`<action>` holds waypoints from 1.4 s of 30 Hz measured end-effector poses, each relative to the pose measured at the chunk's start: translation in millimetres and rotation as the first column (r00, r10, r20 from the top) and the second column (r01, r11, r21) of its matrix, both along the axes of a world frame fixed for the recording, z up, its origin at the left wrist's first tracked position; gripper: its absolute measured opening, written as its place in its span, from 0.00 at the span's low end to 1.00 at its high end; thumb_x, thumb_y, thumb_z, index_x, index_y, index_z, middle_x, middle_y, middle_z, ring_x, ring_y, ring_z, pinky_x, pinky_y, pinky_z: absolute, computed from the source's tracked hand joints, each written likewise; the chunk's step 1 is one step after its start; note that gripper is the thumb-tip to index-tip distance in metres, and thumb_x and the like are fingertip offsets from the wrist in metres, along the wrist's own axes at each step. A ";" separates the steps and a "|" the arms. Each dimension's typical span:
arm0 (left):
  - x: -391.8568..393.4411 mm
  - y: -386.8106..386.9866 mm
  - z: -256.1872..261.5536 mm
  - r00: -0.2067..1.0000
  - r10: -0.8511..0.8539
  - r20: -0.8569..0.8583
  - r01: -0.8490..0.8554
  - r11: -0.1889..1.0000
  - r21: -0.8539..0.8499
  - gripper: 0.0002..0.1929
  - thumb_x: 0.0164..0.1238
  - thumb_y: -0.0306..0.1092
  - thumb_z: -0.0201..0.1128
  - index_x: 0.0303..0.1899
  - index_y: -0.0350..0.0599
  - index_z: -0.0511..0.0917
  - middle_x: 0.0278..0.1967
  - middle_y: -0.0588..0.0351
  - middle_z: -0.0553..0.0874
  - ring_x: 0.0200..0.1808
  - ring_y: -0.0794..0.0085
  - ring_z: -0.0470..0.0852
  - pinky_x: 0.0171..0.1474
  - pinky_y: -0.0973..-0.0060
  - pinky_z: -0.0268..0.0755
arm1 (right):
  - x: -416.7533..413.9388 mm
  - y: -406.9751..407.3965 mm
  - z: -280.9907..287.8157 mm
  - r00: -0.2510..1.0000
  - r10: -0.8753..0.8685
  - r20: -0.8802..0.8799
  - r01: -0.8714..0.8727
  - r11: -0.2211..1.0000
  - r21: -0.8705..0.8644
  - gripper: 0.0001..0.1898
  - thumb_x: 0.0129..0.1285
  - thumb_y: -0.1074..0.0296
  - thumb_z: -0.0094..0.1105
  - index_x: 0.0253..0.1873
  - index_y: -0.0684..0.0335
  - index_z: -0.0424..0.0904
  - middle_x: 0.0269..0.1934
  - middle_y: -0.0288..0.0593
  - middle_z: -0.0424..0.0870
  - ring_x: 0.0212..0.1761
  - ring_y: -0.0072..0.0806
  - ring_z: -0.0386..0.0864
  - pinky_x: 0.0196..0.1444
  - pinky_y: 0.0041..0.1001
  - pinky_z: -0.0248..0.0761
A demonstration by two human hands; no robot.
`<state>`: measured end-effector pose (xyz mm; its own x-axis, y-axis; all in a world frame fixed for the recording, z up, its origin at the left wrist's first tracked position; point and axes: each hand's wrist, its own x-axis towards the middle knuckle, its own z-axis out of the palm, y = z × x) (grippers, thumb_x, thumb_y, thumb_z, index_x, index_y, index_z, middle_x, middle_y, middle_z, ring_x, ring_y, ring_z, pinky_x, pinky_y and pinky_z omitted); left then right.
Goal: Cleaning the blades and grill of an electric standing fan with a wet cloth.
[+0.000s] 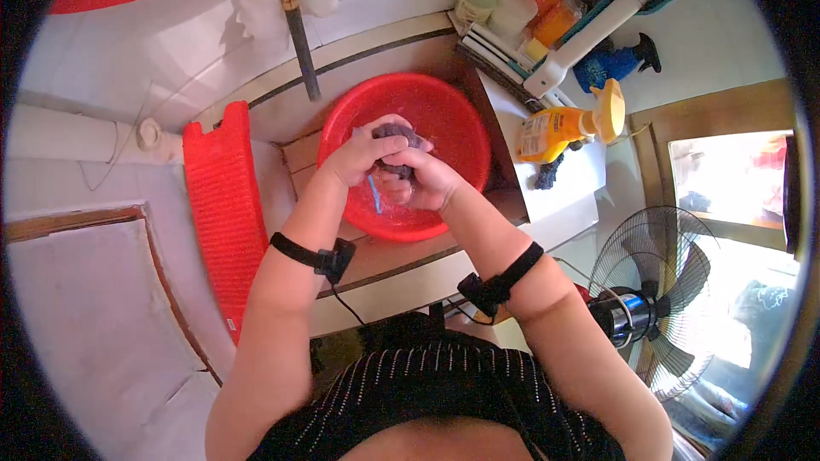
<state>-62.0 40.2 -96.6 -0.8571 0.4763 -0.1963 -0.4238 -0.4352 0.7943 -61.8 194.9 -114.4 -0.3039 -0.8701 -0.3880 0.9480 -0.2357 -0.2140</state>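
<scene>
A round red plastic basin (458,134) sits in a tiled sink with some water in it. Over the basin, my left hand (362,152) and my right hand (426,176) are pressed together around a bunched dark cloth (398,134). The cloth looks wet, and part of it is hidden by my fingers and thumbs. Below my left hand a thin light-blue strip (374,195) shows inside the basin; whether it belongs to the cloth I cannot tell.
A red plastic washboard (224,205) leans at the left of the sink. On the right ledge stand a yellow spray bottle (551,134), a blue spray bottle (605,69) and a pump bottle (477,0). A tap pipe (300,45) projects above the basin. A fan (650,304) stands at the right.
</scene>
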 end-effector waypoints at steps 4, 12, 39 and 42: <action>2.5 -1.9 -5.8 0.989 -0.018 -0.149 -0.017 0.972 -0.236 0.11 0.57 0.30 0.62 0.39 0.41 0.71 0.37 0.52 0.82 0.41 0.69 0.80 0.47 0.72 0.72 | 1.2 -11.0 10.6 0.957 0.153 -0.245 -0.068 0.943 0.324 0.04 0.59 0.66 0.54 0.36 0.59 0.72 0.25 0.34 0.76 0.19 0.17 0.71 0.18 0.16 0.66; 9.8 18.6 -21.8 0.930 0.246 -0.273 -0.342 0.853 -0.395 0.09 0.62 0.26 0.54 0.43 0.42 0.76 0.27 0.62 0.75 0.32 0.79 0.76 0.39 0.80 0.70 | 13.3 -35.3 -74.4 -0.120 0.627 -0.769 0.702 0.602 0.381 0.16 0.59 0.61 0.48 0.47 0.65 0.75 0.38 0.55 0.81 0.42 0.49 0.79 0.42 0.43 0.73; 19.9 13.4 -44.3 0.804 0.549 0.228 -0.562 0.827 -0.006 0.23 0.62 0.51 0.57 0.49 0.41 0.71 0.48 0.51 0.77 0.49 0.66 0.76 0.51 0.65 0.71 | 23.3 0.1 -56.3 0.665 0.501 -0.553 0.233 0.565 0.792 0.16 0.51 0.52 0.60 0.31 0.62 0.77 0.25 0.47 0.78 0.26 0.33 0.78 0.24 0.29 0.69; 23.9 1.2 1.3 0.941 0.322 0.105 -0.339 0.906 0.255 0.23 0.64 0.47 0.56 0.53 0.40 0.69 0.49 0.49 0.76 0.47 0.63 0.77 0.51 0.65 0.71 | 29.5 -9.0 10.2 0.960 0.230 -0.161 -0.161 0.920 0.357 0.15 0.56 0.59 0.58 0.22 0.52 0.63 0.13 0.28 0.57 0.10 0.17 0.53 0.13 0.20 0.45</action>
<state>-38.1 41.4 -95.2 -0.9652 0.2091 -0.1573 -0.2615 -0.7495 0.6081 -32.3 185.9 -104.2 -0.2412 -0.7475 -0.6189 0.8986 0.0688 -0.4333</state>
